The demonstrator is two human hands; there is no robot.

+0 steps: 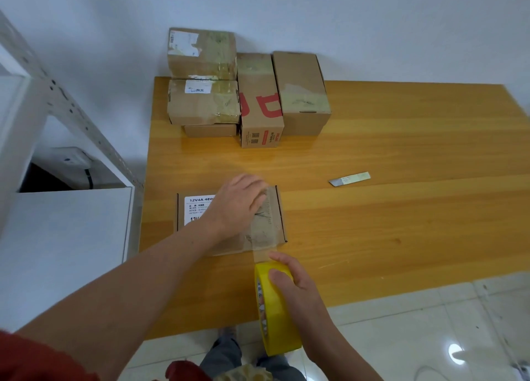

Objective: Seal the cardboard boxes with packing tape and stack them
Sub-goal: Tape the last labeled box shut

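A flat cardboard box [259,234] with a white label lies near the table's front left. My left hand [238,202] presses flat on its top, fingers straight, over a strip of clear tape. That strip runs off the box's near edge to a yellow tape roll [276,320], which my right hand [292,280] grips just in front of the box. At the back of the table stand several taped boxes: a stack of three [202,102], a box with red print [259,102] and a plain one [302,93].
A small blade with a pale handle [350,179] lies on the wooden table [401,208] to the right of the box. A white metal shelf [57,208] stands along the table's left side. Tiled floor shows below the table's front edge.
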